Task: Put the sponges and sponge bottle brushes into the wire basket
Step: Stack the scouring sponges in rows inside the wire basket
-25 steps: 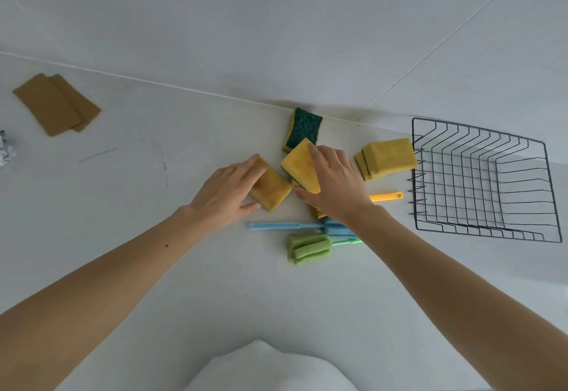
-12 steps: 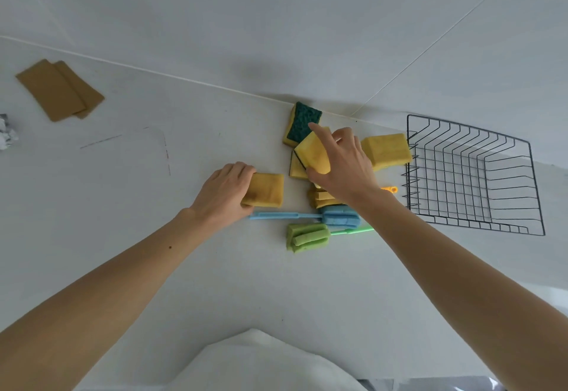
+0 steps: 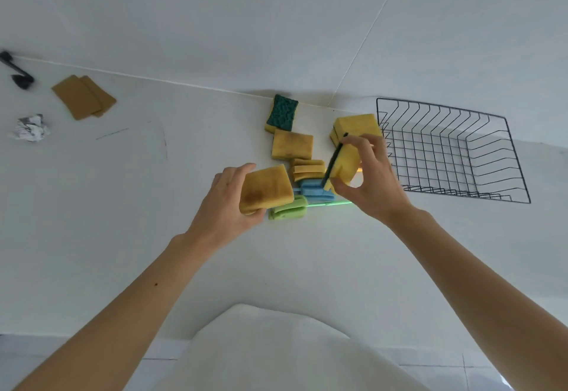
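Note:
My left hand (image 3: 224, 206) grips a stained yellow sponge (image 3: 266, 189), lifted off the white counter. Held on edge in my right hand (image 3: 368, 181) is a yellow sponge with a dark green side (image 3: 339, 161), just left of the black wire basket (image 3: 455, 151), which holds nothing. On the counter lie a green-topped sponge (image 3: 281, 113), a stained yellow sponge (image 3: 292, 144) and a yellow sponge (image 3: 356, 124) next to the basket. Below them sit a yellow brush head (image 3: 308, 167), a blue brush (image 3: 313, 189) and a green brush (image 3: 287, 210).
Two brown cloths (image 3: 83, 97) lie at the far left, with a crumpled paper ball (image 3: 29, 128) and a black object (image 3: 18, 72) beside them. The wall rises behind the counter (image 3: 153, 206). My white garment (image 3: 270, 350) fills the bottom.
Both hands have lifted their sponges off the counter. The right hand moved right toward the basket and turned its sponge on edge. The camera view shifted, showing more of the left side.

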